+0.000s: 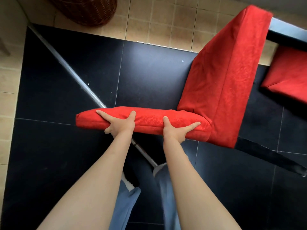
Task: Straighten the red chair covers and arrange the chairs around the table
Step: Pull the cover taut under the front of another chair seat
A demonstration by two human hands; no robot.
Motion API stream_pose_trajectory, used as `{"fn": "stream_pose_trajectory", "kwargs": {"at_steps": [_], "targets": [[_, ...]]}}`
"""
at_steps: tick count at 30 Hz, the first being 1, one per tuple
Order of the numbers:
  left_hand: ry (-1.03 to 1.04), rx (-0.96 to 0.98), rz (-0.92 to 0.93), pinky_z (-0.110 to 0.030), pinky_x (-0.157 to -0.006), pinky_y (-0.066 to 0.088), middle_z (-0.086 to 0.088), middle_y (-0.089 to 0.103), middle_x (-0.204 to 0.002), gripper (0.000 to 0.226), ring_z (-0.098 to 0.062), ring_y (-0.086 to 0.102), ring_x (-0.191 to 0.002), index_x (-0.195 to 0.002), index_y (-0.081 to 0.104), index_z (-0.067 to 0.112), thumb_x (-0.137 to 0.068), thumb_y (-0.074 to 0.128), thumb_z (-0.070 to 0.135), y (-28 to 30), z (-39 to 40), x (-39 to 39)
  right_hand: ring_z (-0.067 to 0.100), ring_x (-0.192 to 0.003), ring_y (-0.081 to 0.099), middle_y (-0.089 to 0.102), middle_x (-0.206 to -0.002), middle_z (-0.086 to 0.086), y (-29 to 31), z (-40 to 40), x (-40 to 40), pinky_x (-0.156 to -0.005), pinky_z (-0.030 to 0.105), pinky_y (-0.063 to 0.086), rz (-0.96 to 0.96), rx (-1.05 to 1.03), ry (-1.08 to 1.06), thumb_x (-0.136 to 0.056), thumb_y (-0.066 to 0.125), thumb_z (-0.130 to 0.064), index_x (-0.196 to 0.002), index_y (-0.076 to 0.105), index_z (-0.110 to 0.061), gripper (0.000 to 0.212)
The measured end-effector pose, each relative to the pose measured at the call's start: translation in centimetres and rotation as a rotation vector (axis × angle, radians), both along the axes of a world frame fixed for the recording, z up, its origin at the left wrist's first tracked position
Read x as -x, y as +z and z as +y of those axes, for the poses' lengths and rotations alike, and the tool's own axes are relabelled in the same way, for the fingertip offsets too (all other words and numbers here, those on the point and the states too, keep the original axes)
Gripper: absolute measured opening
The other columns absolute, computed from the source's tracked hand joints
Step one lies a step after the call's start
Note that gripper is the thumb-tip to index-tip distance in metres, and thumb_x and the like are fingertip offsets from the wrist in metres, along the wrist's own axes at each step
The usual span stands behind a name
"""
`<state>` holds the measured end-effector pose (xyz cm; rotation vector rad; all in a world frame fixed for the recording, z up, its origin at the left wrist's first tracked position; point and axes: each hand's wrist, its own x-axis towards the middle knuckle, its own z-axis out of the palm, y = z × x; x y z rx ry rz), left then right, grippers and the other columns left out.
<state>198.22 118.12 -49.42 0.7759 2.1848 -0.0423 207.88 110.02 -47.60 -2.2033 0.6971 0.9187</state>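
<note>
A chair in a red cover (216, 83) stands on dark floor tiles in front of me, one long panel reaching up and right toward the dark table (287, 33). Its nearer padded panel (149, 120) lies crosswise below it. My left hand (118, 124) grips the near edge of that panel left of its middle, thumb and forefinger spread on top. My right hand (176, 130) grips the same edge further right in the same way. The remaining fingers of both hands go under the edge, out of sight. One dark chair leg (274, 160) points down and right.
A second red-covered chair (287, 75) sits at the right edge, under the table. A metal rod (74, 75) runs diagonally across the dark tiles and passes beneath the chair. A brown wicker basket (88, 10) stands on the beige tiles at the top left. My legs are below.
</note>
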Motion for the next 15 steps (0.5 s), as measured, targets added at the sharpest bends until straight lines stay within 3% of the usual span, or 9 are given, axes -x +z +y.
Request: {"fn": "stream_pose_trajectory", "kwargs": {"at_steps": [11,15], "targets": [[0.008,0.038,0.026,-0.038,-0.067,0.035,-0.027,0.036,-0.125,0.126,-0.020,0.038,-0.055,-0.142,-0.027,0.046,-0.069,0.076,0.055,0.9,0.8,-0.6,0.041,-0.101,0.063,0.058,-0.117,0.030,0.6,-0.5,-1.4,-0.092,0.047,0.050,0.125,0.037,0.182,-0.071,0.082,-0.040,-0.141,-0.032,-0.043,0.134],[-0.045,0.085,0.012,-0.040,-0.082,0.036,-0.029,0.037,-0.130,0.124,-0.020,0.035,-0.057,-0.143,-0.027,0.045,-0.070,0.072,0.061,1.6,0.9,-0.4,0.037,-0.108,0.060,0.059,-0.120,0.026,1.2,-2.1,-1.9,-0.089,0.034,0.045,0.113,0.088,0.369,-0.072,0.084,-0.034,-0.145,-0.029,-0.036,0.135]]}}
